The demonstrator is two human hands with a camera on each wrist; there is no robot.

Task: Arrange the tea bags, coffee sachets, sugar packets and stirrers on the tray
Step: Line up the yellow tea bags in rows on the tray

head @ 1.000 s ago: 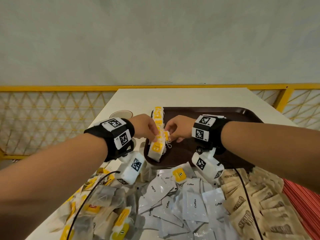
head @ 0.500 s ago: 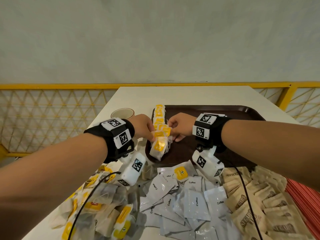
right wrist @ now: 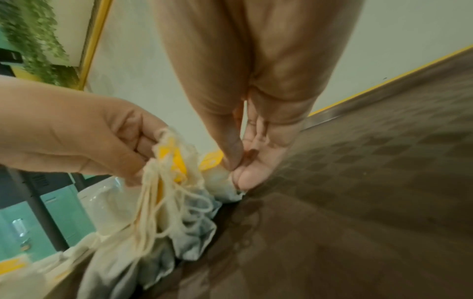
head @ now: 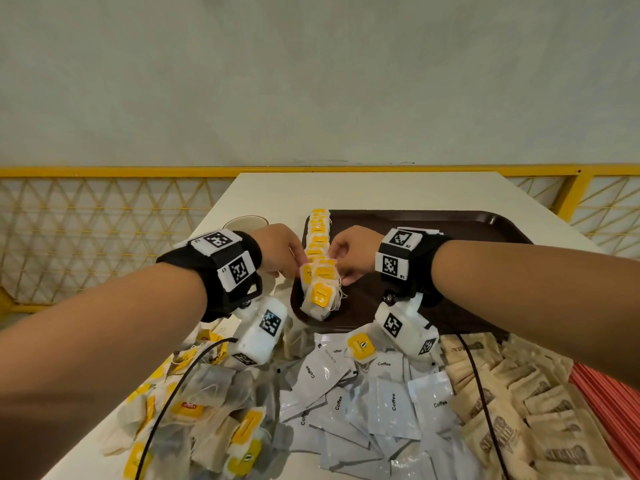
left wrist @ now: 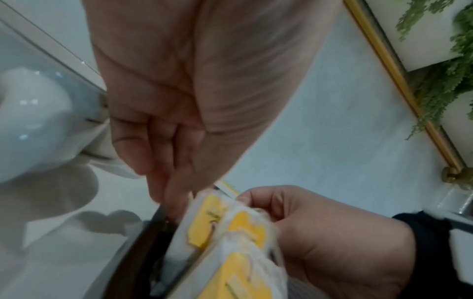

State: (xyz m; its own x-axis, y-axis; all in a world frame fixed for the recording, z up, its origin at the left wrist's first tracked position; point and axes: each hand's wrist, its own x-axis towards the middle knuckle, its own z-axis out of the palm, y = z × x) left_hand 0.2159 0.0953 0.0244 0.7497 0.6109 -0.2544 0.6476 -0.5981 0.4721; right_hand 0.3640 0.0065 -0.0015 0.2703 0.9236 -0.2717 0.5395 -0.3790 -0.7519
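A plain pale wall fills the upper field; below it runs a yellow metal lattice railing. The white rectangular surface abuts that railing. On it lies the dark brown plastic tray, taken here as landmark.

Along the tray's left edge stands a row of white tea bags with yellow tags. The left hand and right hand meet over the near end of the row, each grip pinched narrow on a tea bag there. The right wrist view shows the right thumb and fingers closed on a bag's top, the left hand's fingers curled about the bags and their tangled strings.

Nearer than the tray: loose tea bags to its left, white sachets printed "Coffee" directly before it, brown paper sugar packets to the right, their print only partly legible. Red stirrers are cut off at the right frame edge. A pale cup left of the tray is half hidden behind the left wrist. Tag print on the tea bags is too blurred to read.
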